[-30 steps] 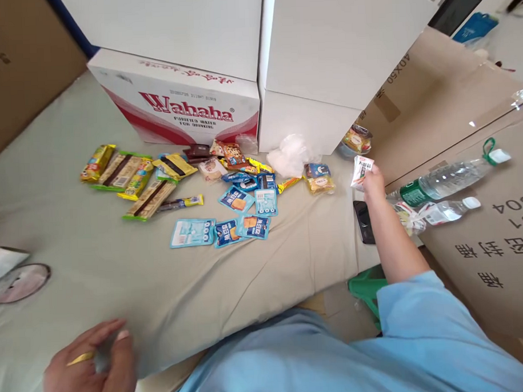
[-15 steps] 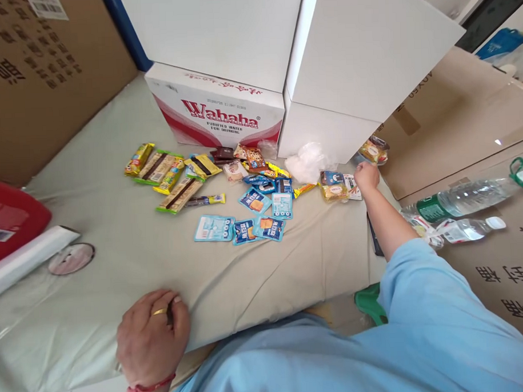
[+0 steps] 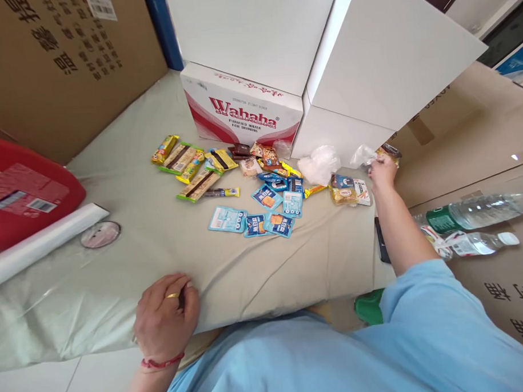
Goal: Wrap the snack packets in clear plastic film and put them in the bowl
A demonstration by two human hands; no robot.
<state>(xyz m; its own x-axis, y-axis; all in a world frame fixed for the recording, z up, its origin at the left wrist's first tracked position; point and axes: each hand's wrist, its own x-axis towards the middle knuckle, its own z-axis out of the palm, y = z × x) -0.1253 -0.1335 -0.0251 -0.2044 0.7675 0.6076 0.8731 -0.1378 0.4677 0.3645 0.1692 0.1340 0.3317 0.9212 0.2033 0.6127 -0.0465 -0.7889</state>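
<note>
My left hand [image 3: 167, 316] rests at the near edge of the cloth-covered table, fingers curled under; a dark spot shows between thumb and fingers, but I cannot make out what it is. At the table's right end my right hand [image 3: 383, 170] is closed, with a crumpled clear plastic bag [image 3: 363, 156] at its fingertips. Just behind that hand sits a packaged snack [image 3: 390, 151], partly hidden. Left of the hand lie a yellow-wrapped snack [image 3: 344, 195] and a white packet [image 3: 361, 191]. Light-blue snack packets [image 3: 228, 219] lie mid-table, with yellow-green wafer packs [image 3: 199, 185] farther left.
A Wahaha water carton [image 3: 245, 108] and white boxes [image 3: 351, 55] stand along the back. A white plastic bag [image 3: 318, 164] lies before them. On the left are a red container [image 3: 34, 195] and a white roll [image 3: 48, 243]. Bottles [image 3: 480, 211] are at right.
The view has shifted, moving the table things rightward in the picture. Clear plastic now shows at my right fingertips, where it did not show before. My left hand stays at the table edge.
</note>
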